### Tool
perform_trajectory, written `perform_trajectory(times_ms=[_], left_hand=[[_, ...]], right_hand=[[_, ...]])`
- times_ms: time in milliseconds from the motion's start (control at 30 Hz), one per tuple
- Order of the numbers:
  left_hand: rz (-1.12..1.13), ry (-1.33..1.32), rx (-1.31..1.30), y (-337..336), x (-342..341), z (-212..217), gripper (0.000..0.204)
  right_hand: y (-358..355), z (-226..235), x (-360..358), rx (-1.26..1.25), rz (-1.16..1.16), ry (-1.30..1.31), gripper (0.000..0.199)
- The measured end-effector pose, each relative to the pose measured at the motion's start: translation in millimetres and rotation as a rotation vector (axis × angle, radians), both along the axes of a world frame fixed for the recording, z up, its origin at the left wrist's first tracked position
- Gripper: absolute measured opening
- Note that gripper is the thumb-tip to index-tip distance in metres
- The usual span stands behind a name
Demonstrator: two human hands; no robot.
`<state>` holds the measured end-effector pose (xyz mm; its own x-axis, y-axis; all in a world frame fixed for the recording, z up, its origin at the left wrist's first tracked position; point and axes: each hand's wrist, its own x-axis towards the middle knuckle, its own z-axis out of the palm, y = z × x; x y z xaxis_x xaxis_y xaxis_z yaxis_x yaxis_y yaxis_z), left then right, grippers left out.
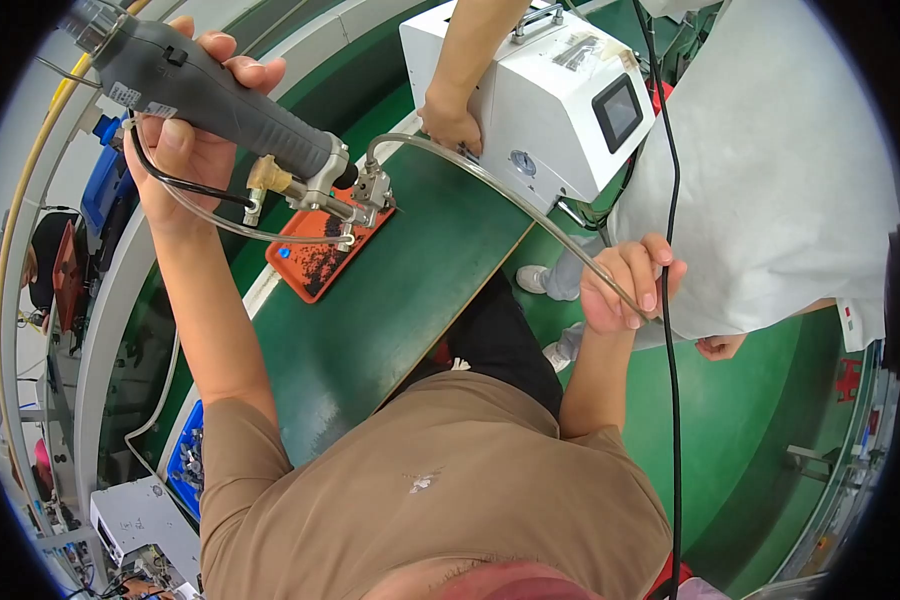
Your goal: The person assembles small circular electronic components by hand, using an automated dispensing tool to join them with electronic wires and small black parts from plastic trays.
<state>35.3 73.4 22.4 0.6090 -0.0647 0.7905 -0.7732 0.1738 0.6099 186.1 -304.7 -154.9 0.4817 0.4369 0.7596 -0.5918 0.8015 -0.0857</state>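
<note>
Grey hard plastic, rigid: the power tool (230, 112) is held up above the bench's left side, left hand (183, 150) gripping its body, thumb and fingers on opposite sides. Looks fairly heavy; the metal nose block (368, 195) probably pulls the front down. Best hold: mid-body, clear of the brass-coloured fitting and thin side lines, likely the weak spots. Right hand (625, 285) has its fingers curled on the clear hose (530, 203); that's bendy, probably slick, could kink, so hold lightly. Black cable (675, 400) hangs just beside that hand. Beyond: green bench (410, 260), orange tray (310, 292) of small dark pieces, then white machine (560, 110) with a co-worker's hand (452, 125) at its side.
</note>
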Motion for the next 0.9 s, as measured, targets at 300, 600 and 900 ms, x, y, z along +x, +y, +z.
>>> perform_trajectory(times_ms=[300,600,900], left_hand=[[0.005,-0.025,0.037,6,5,-9,0.075],[0.021,0.056,-0.042,0,0,-11,0.078],[0.167,0.061,-0.002,-6,-12,-7,0.073]], right_hand=[[6,-1,1,0.002,0.012,0.009,0.029],[20,-6,-11,-0.072,0.195,0.117,0.052],[46,-20,-78,-0.713,0.245,0.033,0.028]])
